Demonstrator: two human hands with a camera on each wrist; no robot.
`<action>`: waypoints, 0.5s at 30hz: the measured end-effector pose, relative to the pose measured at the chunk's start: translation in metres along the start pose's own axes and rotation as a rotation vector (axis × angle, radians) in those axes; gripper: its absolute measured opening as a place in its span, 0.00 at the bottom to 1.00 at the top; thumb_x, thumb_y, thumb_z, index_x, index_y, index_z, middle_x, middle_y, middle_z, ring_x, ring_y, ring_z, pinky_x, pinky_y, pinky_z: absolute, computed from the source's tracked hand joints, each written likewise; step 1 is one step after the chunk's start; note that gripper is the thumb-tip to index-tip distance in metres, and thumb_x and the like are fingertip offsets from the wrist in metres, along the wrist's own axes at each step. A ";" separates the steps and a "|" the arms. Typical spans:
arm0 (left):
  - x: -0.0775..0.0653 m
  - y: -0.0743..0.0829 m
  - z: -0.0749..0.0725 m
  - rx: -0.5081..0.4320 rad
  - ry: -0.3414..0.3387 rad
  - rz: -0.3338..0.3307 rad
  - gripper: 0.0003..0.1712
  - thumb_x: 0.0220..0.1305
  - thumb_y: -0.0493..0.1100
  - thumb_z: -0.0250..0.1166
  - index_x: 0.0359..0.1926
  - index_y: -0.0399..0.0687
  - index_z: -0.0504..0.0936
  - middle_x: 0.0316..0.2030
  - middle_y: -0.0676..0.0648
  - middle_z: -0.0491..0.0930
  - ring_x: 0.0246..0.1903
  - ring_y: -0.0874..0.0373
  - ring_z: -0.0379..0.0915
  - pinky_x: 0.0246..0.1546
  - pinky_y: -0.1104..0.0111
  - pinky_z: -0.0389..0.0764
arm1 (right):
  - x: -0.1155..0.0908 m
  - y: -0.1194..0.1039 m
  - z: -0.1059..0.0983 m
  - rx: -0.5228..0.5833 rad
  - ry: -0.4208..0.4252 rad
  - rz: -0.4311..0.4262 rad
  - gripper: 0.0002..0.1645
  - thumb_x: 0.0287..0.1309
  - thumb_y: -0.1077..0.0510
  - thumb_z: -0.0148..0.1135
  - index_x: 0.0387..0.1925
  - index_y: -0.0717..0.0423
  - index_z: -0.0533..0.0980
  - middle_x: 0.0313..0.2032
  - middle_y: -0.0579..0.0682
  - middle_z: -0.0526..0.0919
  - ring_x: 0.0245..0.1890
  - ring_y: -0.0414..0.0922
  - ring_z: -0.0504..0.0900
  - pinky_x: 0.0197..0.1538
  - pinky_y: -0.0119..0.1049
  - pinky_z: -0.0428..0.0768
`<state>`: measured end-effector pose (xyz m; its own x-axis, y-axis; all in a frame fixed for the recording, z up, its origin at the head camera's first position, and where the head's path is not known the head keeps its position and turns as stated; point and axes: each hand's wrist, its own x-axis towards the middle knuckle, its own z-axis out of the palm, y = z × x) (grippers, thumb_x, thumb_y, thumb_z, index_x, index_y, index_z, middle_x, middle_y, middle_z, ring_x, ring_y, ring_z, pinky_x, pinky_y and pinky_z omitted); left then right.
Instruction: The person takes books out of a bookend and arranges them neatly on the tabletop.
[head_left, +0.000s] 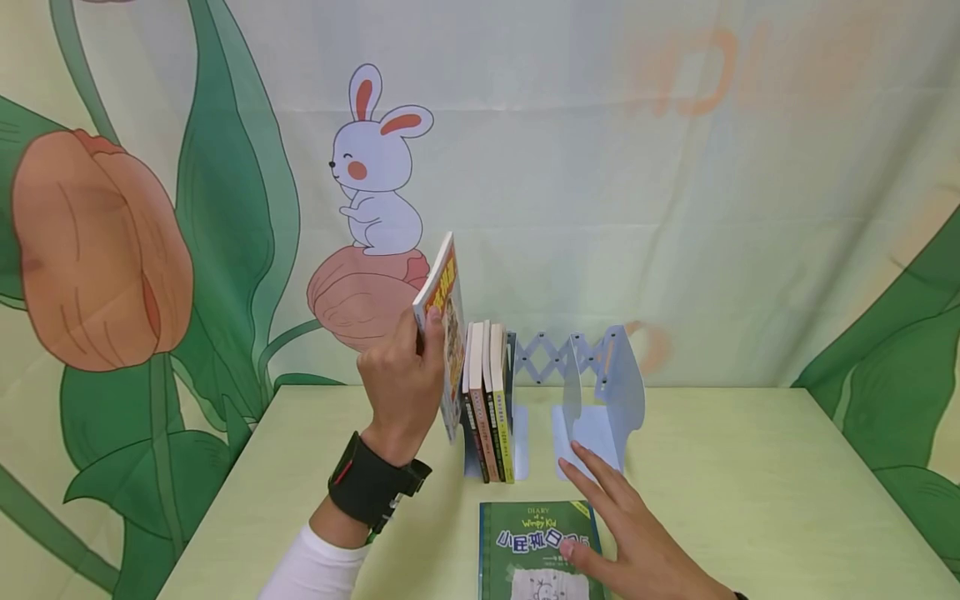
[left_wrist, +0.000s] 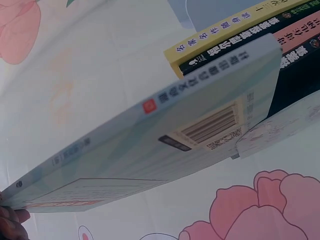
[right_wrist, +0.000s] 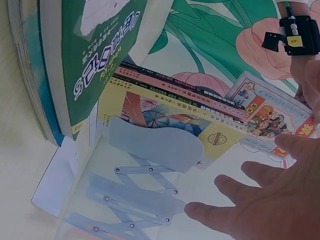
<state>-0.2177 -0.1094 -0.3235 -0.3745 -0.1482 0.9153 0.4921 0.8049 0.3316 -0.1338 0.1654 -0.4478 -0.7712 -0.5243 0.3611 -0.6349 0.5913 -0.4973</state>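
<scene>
My left hand grips a thin, light-coloured book upright by its near edge, just left of the row of books in the bookend. In the left wrist view the back of this held book shows a barcode, and its lower end overlaps the row. My right hand has its fingers spread, holding nothing, over the right side of a green book. Behind that hand stands the blue-grey expandable bookend; the row of thin books leans in its left section.
The green book lies at the table's near side, on top of other books in the right wrist view. A printed curtain with a rabbit and tulips hangs behind the table.
</scene>
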 end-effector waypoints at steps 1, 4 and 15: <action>0.001 0.000 0.000 0.002 0.002 0.005 0.13 0.69 0.41 0.59 0.31 0.34 0.77 0.10 0.45 0.66 0.08 0.58 0.55 0.13 0.71 0.51 | 0.000 0.000 0.000 -0.001 0.000 -0.001 0.48 0.61 0.46 0.64 0.77 0.36 0.50 0.78 0.43 0.47 0.74 0.55 0.57 0.55 0.66 0.72; 0.003 0.001 -0.002 0.005 0.009 0.017 0.13 0.69 0.42 0.58 0.32 0.34 0.78 0.10 0.45 0.67 0.08 0.58 0.54 0.14 0.71 0.50 | 0.001 -0.001 -0.001 -0.004 0.004 -0.001 0.48 0.61 0.46 0.64 0.77 0.36 0.50 0.78 0.43 0.47 0.74 0.55 0.57 0.55 0.66 0.72; 0.008 0.009 -0.009 -0.004 0.075 0.051 0.29 0.76 0.54 0.49 0.30 0.33 0.78 0.09 0.44 0.67 0.07 0.56 0.55 0.14 0.71 0.50 | 0.001 -0.002 -0.002 0.007 0.006 0.013 0.48 0.62 0.45 0.63 0.77 0.35 0.50 0.78 0.42 0.47 0.75 0.54 0.55 0.56 0.66 0.71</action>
<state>-0.2094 -0.1080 -0.3109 -0.2889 -0.1499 0.9455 0.5124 0.8101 0.2850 -0.1339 0.1649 -0.4451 -0.7798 -0.5127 0.3593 -0.6243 0.5936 -0.5079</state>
